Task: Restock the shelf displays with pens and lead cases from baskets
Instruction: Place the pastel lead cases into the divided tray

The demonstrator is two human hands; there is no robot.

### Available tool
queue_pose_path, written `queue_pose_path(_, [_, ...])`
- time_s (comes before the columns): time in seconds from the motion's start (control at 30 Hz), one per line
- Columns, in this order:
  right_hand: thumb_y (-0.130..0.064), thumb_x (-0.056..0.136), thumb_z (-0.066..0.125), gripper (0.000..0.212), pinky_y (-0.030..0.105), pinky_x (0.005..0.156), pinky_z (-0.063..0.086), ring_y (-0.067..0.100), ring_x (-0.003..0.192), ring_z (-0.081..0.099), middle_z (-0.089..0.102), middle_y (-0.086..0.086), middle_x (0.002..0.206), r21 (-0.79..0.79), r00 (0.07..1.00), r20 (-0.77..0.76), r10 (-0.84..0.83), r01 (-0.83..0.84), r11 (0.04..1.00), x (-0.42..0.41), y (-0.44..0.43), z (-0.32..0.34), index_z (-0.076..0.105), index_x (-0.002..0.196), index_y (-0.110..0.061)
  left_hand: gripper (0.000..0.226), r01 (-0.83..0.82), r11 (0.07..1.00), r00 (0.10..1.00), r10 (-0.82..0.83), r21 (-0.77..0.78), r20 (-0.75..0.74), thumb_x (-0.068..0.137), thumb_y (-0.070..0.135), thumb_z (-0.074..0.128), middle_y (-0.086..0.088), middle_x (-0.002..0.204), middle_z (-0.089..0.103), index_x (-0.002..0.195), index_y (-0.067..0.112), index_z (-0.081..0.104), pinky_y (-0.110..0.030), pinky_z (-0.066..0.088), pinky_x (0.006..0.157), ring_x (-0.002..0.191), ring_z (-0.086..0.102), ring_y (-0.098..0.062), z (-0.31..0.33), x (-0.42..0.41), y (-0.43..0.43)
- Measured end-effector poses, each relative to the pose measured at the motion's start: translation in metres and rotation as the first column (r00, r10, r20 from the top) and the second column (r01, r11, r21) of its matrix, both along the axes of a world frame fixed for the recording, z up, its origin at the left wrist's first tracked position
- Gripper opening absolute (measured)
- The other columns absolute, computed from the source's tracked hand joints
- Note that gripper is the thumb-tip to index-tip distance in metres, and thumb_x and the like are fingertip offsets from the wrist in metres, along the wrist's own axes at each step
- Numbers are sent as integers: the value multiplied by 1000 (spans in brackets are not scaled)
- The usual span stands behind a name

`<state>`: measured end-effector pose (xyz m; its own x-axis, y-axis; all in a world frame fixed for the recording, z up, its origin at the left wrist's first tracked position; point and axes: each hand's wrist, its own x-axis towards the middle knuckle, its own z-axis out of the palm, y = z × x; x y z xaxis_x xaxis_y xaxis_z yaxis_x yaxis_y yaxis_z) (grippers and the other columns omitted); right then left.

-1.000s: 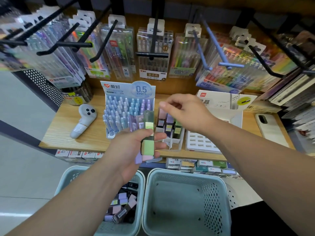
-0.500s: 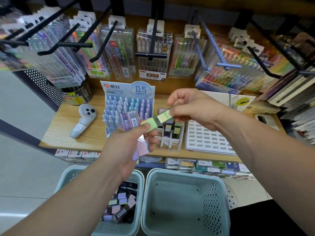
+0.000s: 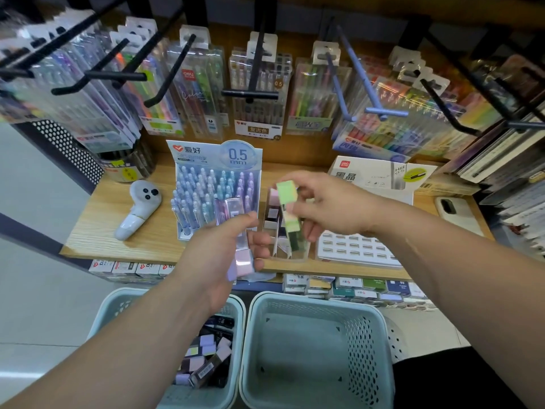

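Over the near edge of the wooden shelf (image 3: 97,219) stands the clear divided rack (image 3: 272,245). The right hand (image 3: 333,208) hangs just above it, its grip pinched round a green lead case (image 3: 287,196). That case is nearly upright, green cap up and dark end pointing down into the rack. By the look of it, the step in hand is dropping this case into a slot.

To do it well, line the dark end up with a slot that has room and hold the case vertical. Let it slide in rather than pushing, since the thin dividers look light and the rack could shift. Pink and lilac caps stand in the far slots, so match colours if the rows are sorted. I cannot tell which slot the tip is over.

The left hand (image 3: 218,255), left of the rack and nearer, has its grip closed round the spare cases (image 3: 244,262), ready to feed them across.

Below, the right basket (image 3: 362,349) sits beside the left basket (image 3: 118,299), which has loose cases (image 3: 206,358) in it. On the shelf, the blue pen display (image 3: 215,160) stands just left of the rack. The left hand is close in front of it, so those pens could be knocked.

A white tray (image 3: 354,249) of small boxes lies right of the rack, under the right wrist. The white controller (image 3: 138,214) at far left and the phone (image 3: 457,214) at far right are well apart from the work. The hanging pen packs (image 3: 203,93) are farther back, out of the way
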<state>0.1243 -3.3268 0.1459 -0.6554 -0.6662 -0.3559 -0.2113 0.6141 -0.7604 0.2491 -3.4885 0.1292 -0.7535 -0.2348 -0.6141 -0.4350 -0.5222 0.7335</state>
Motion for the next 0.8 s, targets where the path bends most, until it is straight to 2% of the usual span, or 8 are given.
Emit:
queue_pose_path(0.07, [-24, 104, 52, 26, 46, 71, 63, 27, 73, 73, 65, 3, 92, 59, 984, -117, -134, 142, 988, -10, 5, -8, 53, 130, -24, 23, -19, 1000, 1000, 19, 5, 6, 92, 19, 68, -15, 74, 70, 107, 2, 66, -32, 53, 51, 55, 61, -23, -1, 1, -2])
queue_pose_path(0.1, [-26, 104, 51, 22, 44, 75, 61, 25, 76, 71, 65, 1, 92, 98, 963, -228, -143, 169, 981, -14, 7, -11, 57, 125, -23, 23, -26, 1000, 1000, 25, 2, 10, 93, 20, 68, -15, 75, 71, 108, 3, 66, -32, 53, 52, 56, 61, -24, -2, 0, -3])
queue_pose_path(0.17, [-28, 99, 57, 18, 42, 78, 55, 25, 85, 64, 64, 1, 90, 191, 904, -423, -65, 159, 969, -22, 12, -18, 64, 111, -17, 22, -33, 999, 999, 33, -4, 18, 93, 21, 67, -15, 77, 71, 108, 4, 65, -32, 52, 52, 56, 61, -24, -3, 0, -4])
queue_pose_path(0.23, [-28, 93, 62, 15, 39, 77, 52, 27, 90, 61, 66, 3, 89, 279, 858, -512, 25, 138, 950, -23, 15, -21, 66, 100, -15, 20, -45, 999, 999, 44, 8, 17, 94, 21, 65, -16, 77, 70, 105, 4, 64, -31, 51, 50, 55, 60, -24, -3, -2, -4])
queue_pose_path(0.37, [-29, 93, 63, 18, 36, 77, 50, 24, 94, 58, 66, 1, 97, 340, 824, -561, 85, 135, 931, -18, 17, -28, 57, 110, -26, 20, -62, 998, 998, 62, 29, 12, 93, 14, 61, -18, 75, 69, 109, 2, 63, -31, 51, 49, 53, 59, -25, 0, -4, -2])
queue_pose_path(0.5, [-34, 97, 61, 15, 31, 72, 39, 25, 94, 57, 62, 2, 101, 362, 792, -598, 122, 131, 923, -17, 18, -39, 53, 106, -25, 16, -59, 998, 998, 59, 31, 9, 93, 13, 59, -17, 75, 69, 106, 4, 64, -32, 51, 53, 53, 59, -25, 1, -3, -2])
queue_pose_path(0.67, [-32, 94, 65, 11, 35, 77, 49, 22, 92, 56, 60, -2, 99, 390, 756, -634, 164, 129, 912, -17, 16, -39, 60, 96, -23, 15, -61, 998, 998, 61, 17, 3, 94, 11, 56, -16, 76, 69, 104, 4, 64, -33, 52, 56, 53, 61, -23, 2, -1, -4])
queue_pose_path(0.8, [-32, 92, 66, 12, 36, 75, 53, 23, 87, 58, 63, -2, 95, 407, 751, -638, 173, 138, 903, -13, 14, -47, 59, 97, -24, 18, -48, 999, 999, 48, 15, 0, 94, 8, 50, -16, 76, 69, 104, 3, 64, -32, 53, 54, 54, 62, -24, 2, 0, -4])
